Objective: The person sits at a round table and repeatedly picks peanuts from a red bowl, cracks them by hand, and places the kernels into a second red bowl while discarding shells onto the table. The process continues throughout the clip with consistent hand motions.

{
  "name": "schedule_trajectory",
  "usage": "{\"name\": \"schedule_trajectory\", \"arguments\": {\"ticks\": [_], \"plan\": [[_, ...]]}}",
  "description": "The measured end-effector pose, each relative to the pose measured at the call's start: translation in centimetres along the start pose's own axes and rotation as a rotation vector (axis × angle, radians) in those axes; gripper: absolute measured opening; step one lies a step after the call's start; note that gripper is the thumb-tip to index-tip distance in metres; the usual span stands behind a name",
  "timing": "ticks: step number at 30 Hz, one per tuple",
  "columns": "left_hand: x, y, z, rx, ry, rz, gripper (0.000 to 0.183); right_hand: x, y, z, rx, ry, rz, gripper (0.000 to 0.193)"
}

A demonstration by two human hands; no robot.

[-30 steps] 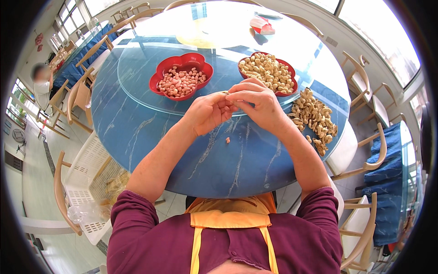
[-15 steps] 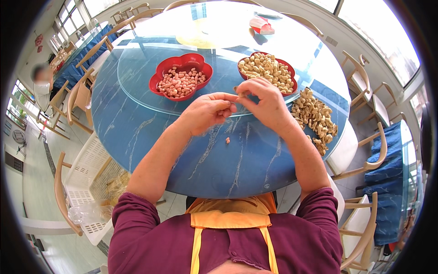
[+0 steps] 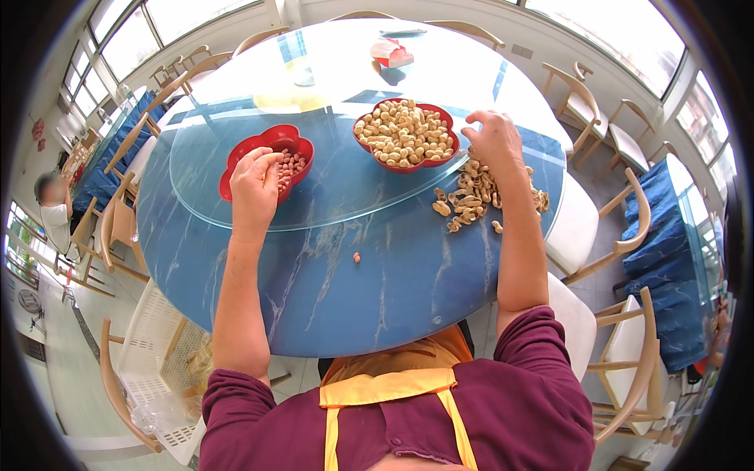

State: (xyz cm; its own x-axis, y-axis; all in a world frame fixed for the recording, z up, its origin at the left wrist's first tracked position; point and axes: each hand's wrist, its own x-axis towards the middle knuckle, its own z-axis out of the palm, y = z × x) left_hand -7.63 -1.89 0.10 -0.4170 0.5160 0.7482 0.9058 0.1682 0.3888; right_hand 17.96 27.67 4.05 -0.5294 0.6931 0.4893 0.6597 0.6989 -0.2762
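My left hand (image 3: 254, 187) is over the near left part of a red petal-shaped bowl (image 3: 292, 141) of pink shelled peanuts (image 3: 290, 168). Its fingers are bunched together, and whatever they hold is hidden. To the right, my right hand (image 3: 496, 143) hangs above a heap of cracked peanut shells (image 3: 476, 188), thumb and forefinger apart with nothing visible between them. Just left of it stands a second red bowl (image 3: 449, 118), piled with unshelled peanuts (image 3: 404, 133). A single pink peanut kernel (image 3: 356, 257) lies on the blue marbled table (image 3: 330, 314) between my forearms.
Both bowls rest on a round glass turntable (image 3: 196, 169). A red and white packet (image 3: 391, 53) is at its far side. Wooden chairs (image 3: 620, 149) ring the table. At the left is a white perforated chair (image 3: 157, 337) with plastic bags; a person (image 3: 55, 208) is farther off.
My hands have separated from their shared pinch in the middle. The left went left to the kernel bowl; the right moved right over the shells. The whole view has shifted.
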Motion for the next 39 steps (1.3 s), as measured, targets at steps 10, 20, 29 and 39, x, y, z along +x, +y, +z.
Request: {"name": "schedule_trajectory", "arguments": {"ticks": [10,20,29,39], "plan": [[-0.4,4.2,-0.4,0.177,-0.112,0.15,0.01,-1.2,-3.9,1.7,0.394,-0.132,-0.293,0.01],[-0.7,4.4,0.0,0.137,-0.115,0.143,0.008,-2.1,-5.8,2.2,0.61,-0.077,-0.618,0.02],[-0.9,4.8,0.3,0.085,-0.139,0.161,0.01,-2.0,-5.5,3.8,0.4,0.016,-0.653,0.007],[-1.3,4.6,0.7,0.079,-0.15,0.151,0.009,-1.0,-4.0,3.5,0.254,0.112,-0.438,0.011]]}}
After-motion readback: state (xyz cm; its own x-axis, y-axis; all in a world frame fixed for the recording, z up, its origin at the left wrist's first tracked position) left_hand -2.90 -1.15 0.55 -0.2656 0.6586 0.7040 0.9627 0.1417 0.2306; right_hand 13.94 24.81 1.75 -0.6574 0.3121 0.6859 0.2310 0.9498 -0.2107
